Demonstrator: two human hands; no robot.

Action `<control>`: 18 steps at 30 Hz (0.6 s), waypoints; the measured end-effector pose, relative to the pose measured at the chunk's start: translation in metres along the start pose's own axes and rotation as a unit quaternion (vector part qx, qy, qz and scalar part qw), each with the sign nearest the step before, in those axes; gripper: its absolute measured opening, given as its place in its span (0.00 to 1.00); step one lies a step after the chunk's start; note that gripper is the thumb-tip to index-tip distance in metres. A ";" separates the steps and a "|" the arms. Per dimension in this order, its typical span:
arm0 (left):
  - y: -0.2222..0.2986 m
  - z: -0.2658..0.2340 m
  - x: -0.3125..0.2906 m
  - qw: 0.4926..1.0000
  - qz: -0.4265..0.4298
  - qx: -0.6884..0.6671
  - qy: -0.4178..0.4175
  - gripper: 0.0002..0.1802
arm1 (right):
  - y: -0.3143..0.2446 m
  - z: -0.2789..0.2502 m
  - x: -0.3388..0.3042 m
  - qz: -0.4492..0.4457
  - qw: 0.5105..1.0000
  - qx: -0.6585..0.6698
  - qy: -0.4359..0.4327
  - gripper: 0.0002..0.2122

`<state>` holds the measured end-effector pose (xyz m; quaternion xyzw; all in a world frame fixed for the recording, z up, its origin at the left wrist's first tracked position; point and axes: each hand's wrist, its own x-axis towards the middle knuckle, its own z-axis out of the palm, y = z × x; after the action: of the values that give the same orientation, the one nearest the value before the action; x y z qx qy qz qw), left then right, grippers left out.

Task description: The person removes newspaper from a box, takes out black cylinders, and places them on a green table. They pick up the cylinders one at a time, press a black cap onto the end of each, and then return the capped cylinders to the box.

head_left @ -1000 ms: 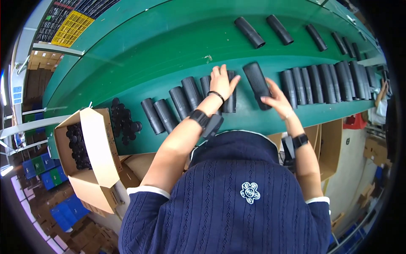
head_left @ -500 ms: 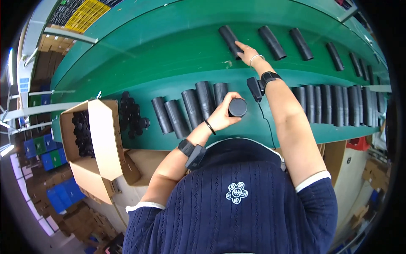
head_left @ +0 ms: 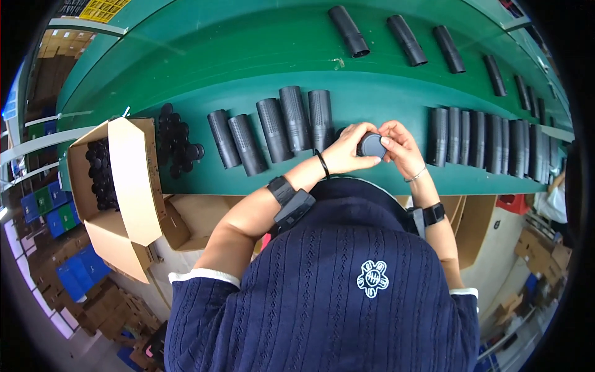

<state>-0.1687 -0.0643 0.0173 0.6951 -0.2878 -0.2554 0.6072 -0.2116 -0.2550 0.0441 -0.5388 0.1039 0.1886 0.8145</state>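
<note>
Between tubes [head_left: 293, 119] (caps [head_left: 178, 141] heaped leftward), left hand [head_left: 344, 152] and right hand [head_left: 404, 152] clasp a cylinder [head_left: 372, 145].

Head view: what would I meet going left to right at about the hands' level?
Open cardboard box, pile of round black pieces, five black tubes, left hand, round dark piece, right hand, row of black tubes.

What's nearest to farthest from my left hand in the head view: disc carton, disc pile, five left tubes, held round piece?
1. Round piece, in your left hand
2. Five left tubes, leftward
3. Disc pile, farther left
4. Disc carton, leftmost
</note>
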 end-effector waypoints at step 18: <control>0.014 -0.024 0.011 0.963 -0.044 -0.264 0.029 0.38 | 0.046 -0.013 0.020 -0.042 0.983 -0.175 -0.032 0.38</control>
<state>-0.1452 -0.0561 0.0340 0.5295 -0.1614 -0.3284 0.7653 -0.2120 -0.2473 -0.0069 -0.6705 0.0205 0.1865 0.7178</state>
